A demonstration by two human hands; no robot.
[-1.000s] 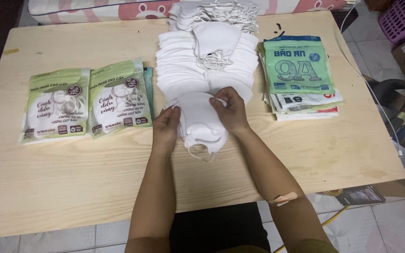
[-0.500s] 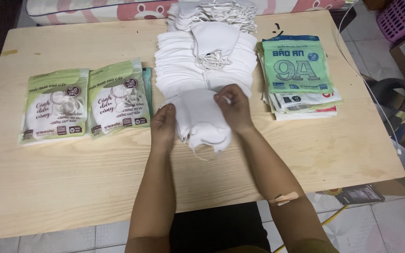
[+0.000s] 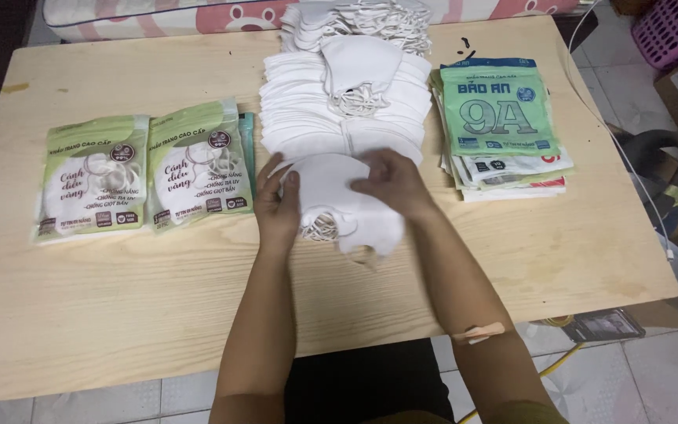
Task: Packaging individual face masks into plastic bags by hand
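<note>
My left hand and my right hand both hold a small stack of white face masks lying flat on the wooden table, near its middle. The left hand grips the stack's left edge, the right hand presses on its upper right. Ear loops stick out under the stack. Just behind it lies a long row of overlapping white masks, with one folded mask on top.
Two green-and-white packets lie side by side at the left. A pile of green and white empty bags sits at the right. A heap of more masks is at the far edge. A pink basket stands off the table.
My hands have shifted the small mask stack a little toward me and to the left. The right hand now covers more of its top.
</note>
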